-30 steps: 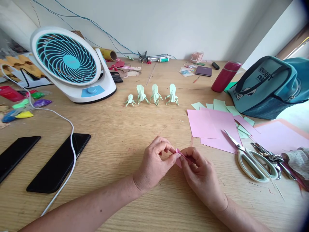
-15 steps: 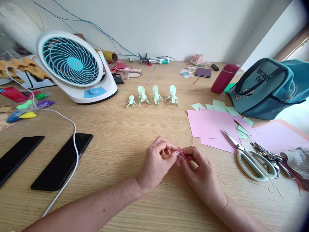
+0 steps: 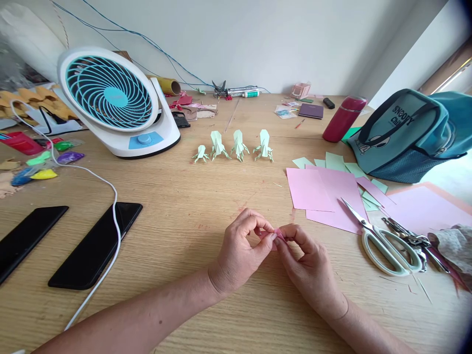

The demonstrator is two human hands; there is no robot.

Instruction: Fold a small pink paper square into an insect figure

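Folded pink paper (image 3: pixel 280 234) is L of scissors (image 3: pixel 391 248), L grip (image 3: pixel 239 250) & R grip (image 3: pixel 309 268) both pinching it. Prob. v. light, thin, tears easily; best held by folded edges, fingertips only.

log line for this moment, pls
left hand: pinching pink paper | right hand: pinching same paper | scissors: lying to the right | green paper figures: four, in row
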